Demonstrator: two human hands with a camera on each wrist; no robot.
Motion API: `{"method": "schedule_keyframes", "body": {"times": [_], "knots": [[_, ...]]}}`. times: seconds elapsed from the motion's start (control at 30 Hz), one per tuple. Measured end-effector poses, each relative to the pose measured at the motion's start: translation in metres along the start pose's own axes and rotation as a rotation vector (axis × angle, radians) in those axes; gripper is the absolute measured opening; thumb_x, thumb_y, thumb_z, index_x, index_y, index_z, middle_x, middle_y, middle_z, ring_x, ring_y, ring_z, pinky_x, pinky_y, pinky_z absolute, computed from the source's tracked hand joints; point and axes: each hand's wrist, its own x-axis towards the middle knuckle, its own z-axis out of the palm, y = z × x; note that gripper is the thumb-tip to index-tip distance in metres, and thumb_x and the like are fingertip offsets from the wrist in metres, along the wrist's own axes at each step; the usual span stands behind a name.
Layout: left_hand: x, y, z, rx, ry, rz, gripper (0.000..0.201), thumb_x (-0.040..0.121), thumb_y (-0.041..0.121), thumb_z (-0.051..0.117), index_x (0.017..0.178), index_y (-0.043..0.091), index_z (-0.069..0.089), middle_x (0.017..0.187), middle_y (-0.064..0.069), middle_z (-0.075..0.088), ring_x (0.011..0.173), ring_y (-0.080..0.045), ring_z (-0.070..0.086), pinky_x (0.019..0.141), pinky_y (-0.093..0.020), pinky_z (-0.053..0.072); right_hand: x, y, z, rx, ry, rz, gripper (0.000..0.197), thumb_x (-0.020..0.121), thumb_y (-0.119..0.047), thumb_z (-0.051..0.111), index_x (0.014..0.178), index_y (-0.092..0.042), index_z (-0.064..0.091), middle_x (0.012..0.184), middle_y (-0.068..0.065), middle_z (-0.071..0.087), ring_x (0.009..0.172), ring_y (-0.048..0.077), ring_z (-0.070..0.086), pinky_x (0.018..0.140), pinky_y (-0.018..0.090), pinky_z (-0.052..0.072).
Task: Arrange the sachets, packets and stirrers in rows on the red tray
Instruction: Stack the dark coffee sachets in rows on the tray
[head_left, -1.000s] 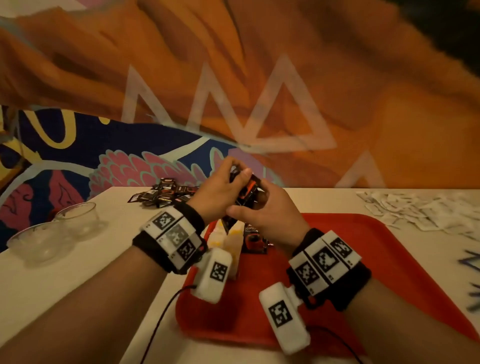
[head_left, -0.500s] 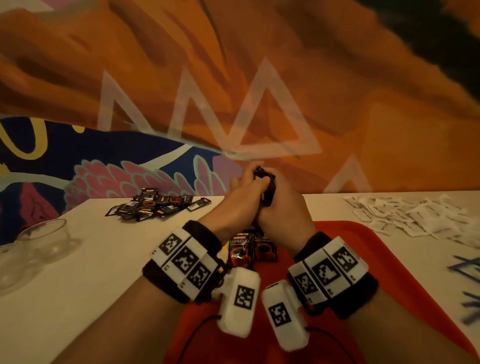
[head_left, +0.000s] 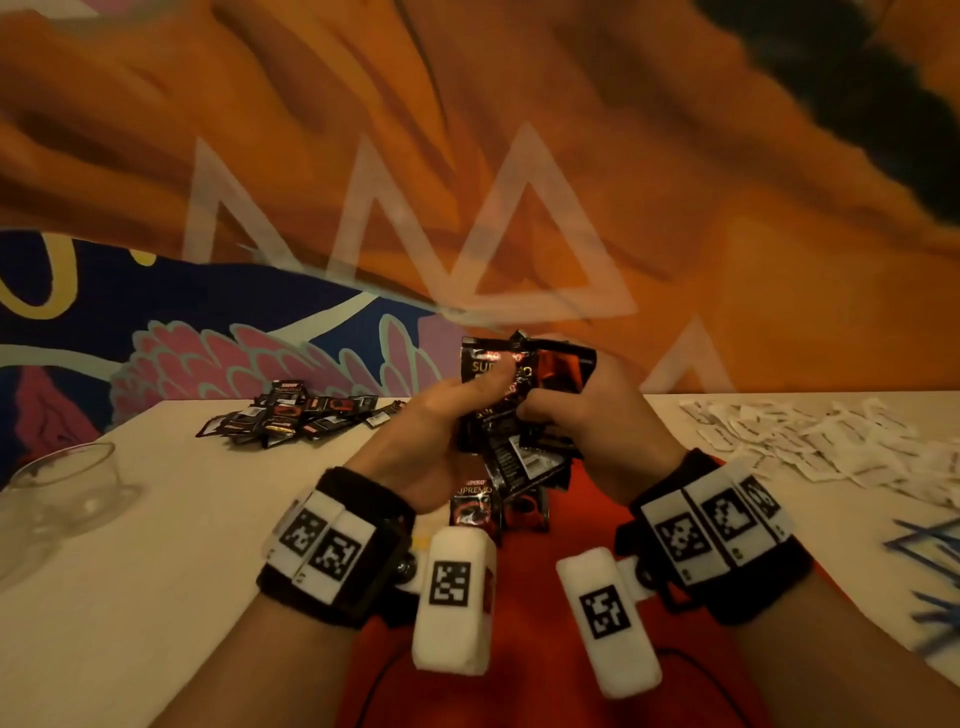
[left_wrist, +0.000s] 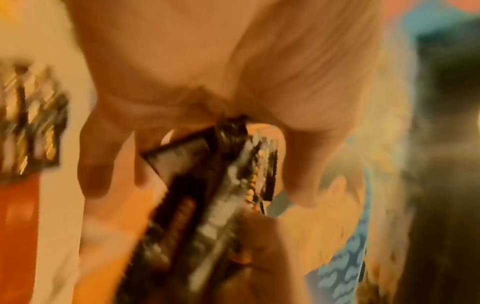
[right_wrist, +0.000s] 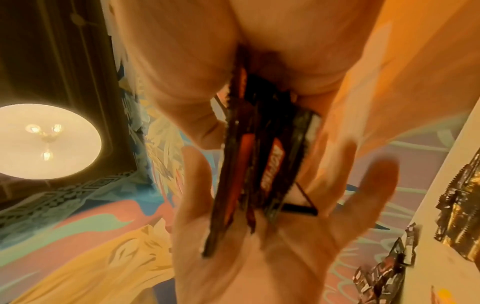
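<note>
Head view: from above and behind the wrists, facing forward and down over the table (head_left: 156, 519) toward the painted wall (head_left: 571, 156) along its far edge.
Left wrist view: very close, along the left hand (left_wrist: 182, 82) at the bundle of black packets (left_wrist: 197, 205); blurred.
Right wrist view: very close, along the right hand (right_wrist: 207, 61), tilted up past the same bundle (right_wrist: 259, 154) to a ceiling lamp (right_wrist: 46, 142).
Shared: all three take in the bundle and both hands.

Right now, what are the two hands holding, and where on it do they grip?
Both grip one bunch of black coffee sachets above the red tray. The left hand holds its left side, thumb across the front; the right hand holds its right side and lower part.
</note>
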Motion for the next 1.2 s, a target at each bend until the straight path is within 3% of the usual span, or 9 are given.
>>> {"method": "schedule_keyframes", "body": {"times": [0.17,0.33,0.47,0.53,0.63,0.73,0.9,1.1,1.2], "knots": [[0.012,-0.002,0.003,-0.173,-0.160,-0.019,0.041,0.085,0.017,0.064,0.122,0.001,0.063,0.111,-0.021,0.065,0.101,-0.036,0.066,0.091,-0.050,0.055,-0.001,-0.001,0.001,0.062,0.075,-0.071,0.050,0.066,-0.006,0.069,0.115,-0.012,0.058,0.108,0.014,0.069,0.099,0.026,0.069,0.082,0.039,0.060],[0.026,-0.002,0.003,-0.174,-0.074,0.039,0.053,0.082,0.017,0.069,0.130,0.000,0.056,0.113,-0.020,0.065,0.103,-0.037,0.066,0.092,-0.050,0.054,-0.001,-0.006,-0.002,0.054,0.069,-0.117,0.040,0.066,-0.004,0.064,0.104,-0.012,0.057,0.096,0.009,0.068,0.086,0.019,0.069,0.069,0.029,0.056],[0.021,-0.014,0.008,-0.303,-0.207,-0.064,0.024,0.084,0.023,0.064,0.096,0.006,0.075,0.094,-0.015,0.070,0.088,-0.029,0.069,0.084,-0.042,0.056,-0.002,-0.001,0.003,-0.012,0.066,-0.149,0.042,0.068,-0.016,0.065,0.109,-0.011,0.055,0.105,0.018,0.064,0.098,0.033,0.065,0.084,0.052,0.056],[0.018,-0.017,0.010,-0.348,-0.217,-0.088,0.026,0.087,0.023,0.061,0.104,0.005,0.071,0.099,-0.015,0.068,0.094,-0.031,0.067,0.090,-0.043,0.054,-0.004,-0.003,0.003,-0.055,0.046,-0.159,0.043,0.066,-0.028,0.062,0.106,-0.017,0.054,0.102,0.013,0.062,0.095,0.034,0.062,0.084,0.055,0.054],[0.017,-0.014,0.012,-0.391,-0.201,-0.116,0.037,0.091,0.021,0.059,0.124,0.005,0.059,0.111,-0.017,0.064,0.103,-0.034,0.063,0.094,-0.046,0.052,-0.004,-0.006,-0.002,-0.039,0.006,-0.163,0.040,0.068,-0.022,0.052,0.107,-0.015,0.051,0.098,0.009,0.056,0.088,0.027,0.057,0.077,0.045,0.050],[0.016,-0.009,0.012,-0.381,-0.170,-0.102,0.035,0.092,0.020,0.055,0.122,0.004,0.061,0.110,-0.017,0.067,0.099,-0.033,0.067,0.093,-0.046,0.053,-0.003,-0.005,-0.004,-0.064,0.008,-0.162,0.033,0.074,-0.016,0.043,0.105,-0.021,0.051,0.096,0.001,0.057,0.087,0.018,0.057,0.077,0.041,0.050],[0.015,-0.001,0.015,-0.406,-0.112,-0.086,0.041,0.096,0.022,0.049,0.129,0.001,0.059,0.122,-0.020,0.065,0.103,-0.033,0.067,0.094,-0.044,0.053,0.001,0.001,-0.006,-0.179,0.074,-0.248,0.024,0.083,-0.022,0.056,0.105,-0.030,0.051,0.096,-0.006,0.062,0.088,0.012,0.063,0.078,0.031,0.053],[0.016,-0.004,0.015,-0.426,-0.142,-0.028,0.056,0.098,0.037,0.054,0.143,0.004,0.048,0.141,-0.025,0.054,0.126,-0.039,0.057,0.107,-0.049,0.046,0.004,0.001,-0.023,-0.234,-0.008,-0.103,0.076,0.070,-0.039,0.075,0.134,-0.034,0.035,0.133,-0.004,0.045,0.117,0.008,0.053,0.085,0.026,0.054],[0.018,-0.008,0.012,-0.347,-0.114,-0.038,0.053,0.093,0.021,0.058,0.140,-0.002,0.049,0.124,-0.024,0.060,0.106,-0.035,0.064,0.090,-0.045,0.057,0.002,-0.001,-0.023,-0.284,-0.057,-0.039,0.080,0.077,-0.031,0.083,0.138,-0.036,0.032,0.138,-0.004,0.040,0.123,0.012,0.050,0.088,0.022,0.051]]}}
